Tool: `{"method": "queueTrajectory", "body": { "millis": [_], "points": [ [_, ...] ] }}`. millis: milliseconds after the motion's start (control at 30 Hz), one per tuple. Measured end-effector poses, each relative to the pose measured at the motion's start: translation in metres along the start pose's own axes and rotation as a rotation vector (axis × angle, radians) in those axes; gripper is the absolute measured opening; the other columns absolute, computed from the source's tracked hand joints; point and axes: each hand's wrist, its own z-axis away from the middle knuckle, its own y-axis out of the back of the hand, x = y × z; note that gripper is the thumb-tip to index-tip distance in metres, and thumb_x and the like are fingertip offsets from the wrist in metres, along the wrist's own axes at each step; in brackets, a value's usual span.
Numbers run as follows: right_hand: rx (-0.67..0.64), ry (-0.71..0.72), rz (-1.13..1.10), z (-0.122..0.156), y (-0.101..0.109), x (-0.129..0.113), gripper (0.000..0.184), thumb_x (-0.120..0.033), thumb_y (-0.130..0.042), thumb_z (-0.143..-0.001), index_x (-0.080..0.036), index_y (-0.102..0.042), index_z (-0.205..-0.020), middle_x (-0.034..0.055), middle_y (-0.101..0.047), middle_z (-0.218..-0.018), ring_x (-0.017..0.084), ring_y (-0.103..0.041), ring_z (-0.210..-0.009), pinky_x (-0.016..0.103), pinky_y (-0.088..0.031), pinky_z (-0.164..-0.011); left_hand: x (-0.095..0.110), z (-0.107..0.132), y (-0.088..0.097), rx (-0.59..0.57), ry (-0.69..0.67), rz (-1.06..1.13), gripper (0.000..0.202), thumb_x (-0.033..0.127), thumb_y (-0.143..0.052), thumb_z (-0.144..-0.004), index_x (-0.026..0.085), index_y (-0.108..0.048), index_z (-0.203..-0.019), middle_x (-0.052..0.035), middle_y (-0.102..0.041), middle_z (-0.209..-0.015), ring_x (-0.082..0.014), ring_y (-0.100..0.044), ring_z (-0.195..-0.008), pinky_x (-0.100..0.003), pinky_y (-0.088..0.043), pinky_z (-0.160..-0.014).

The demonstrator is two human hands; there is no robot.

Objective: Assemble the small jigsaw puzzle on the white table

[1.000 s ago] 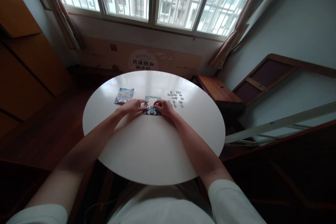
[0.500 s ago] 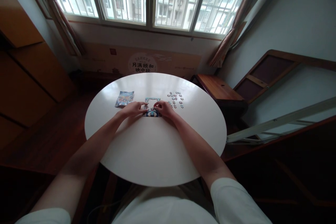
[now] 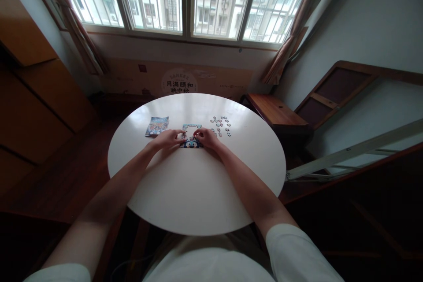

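White table [image 3: 191,194] fills mid-frame on my feed. L hand [image 3: 170,138] at puzzle's left edge, thumb & index spread. R hand [image 3: 207,137] over right side, fingertips bunched; I can't tell if pinching anything. Puzzle [image 3: 191,144] approx mid-table, gap in middle. Packet [image 3: 157,126] left, loose pcs [image 3: 220,124] right, nr R hand.

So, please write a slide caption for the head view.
Left hand and right hand at a partly assembled jigsaw puzzle beside loose pieces.
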Motion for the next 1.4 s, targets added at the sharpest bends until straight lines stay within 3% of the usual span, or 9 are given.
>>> {"method": "queueTrajectory", "body": {
  "millis": [1400],
  "points": [
    [-0.01, -0.006, 0.008, 0.0006, 0.0025, -0.0028, 0.02, -0.016, -0.058, -0.084, -0.022, -0.075, -0.093, 0.0015, -0.068, -0.082, 0.013, -0.058, -0.074, 0.022, -0.041, -0.072, 0.0011, 0.0008, 0.0025, -0.008, -0.007, 0.003, 0.065, 0.058, -0.053, -0.085, 0.017, -0.061, -0.134, -0.0015, -0.065, -0.069, -0.016, -0.055, -0.061, -0.024, -0.031, -0.057]
  ]
}}
